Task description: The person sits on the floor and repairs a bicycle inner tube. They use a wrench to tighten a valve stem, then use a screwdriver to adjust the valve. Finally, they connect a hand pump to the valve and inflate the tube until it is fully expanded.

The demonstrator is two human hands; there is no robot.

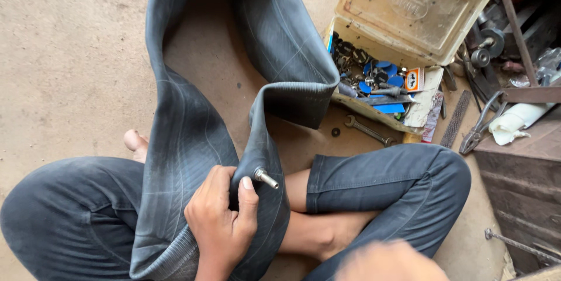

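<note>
**Rubber tube folded at the valve, grip tight beside the stem**

Black inner tube [193, 111] drapes over a seated person's lap, its loop running up toward 12 o'clock across the dusty floor [64, 41]. The left hand [222, 219] is closed around a fold of the rubber, thumb pressed just beside the metal valve stem [266, 178]. The stem's long axis points toward 4 o'clock, tip outward. The right hand [388, 262] is a blur at 5 o'clock; its grip cannot be told. Judged from here, the slack fold could slip, or the stem could bend at its base, if the grip loosens. An open tool box [409, 12] and a spanner [368, 131] lie at 2 o'clock.
</note>
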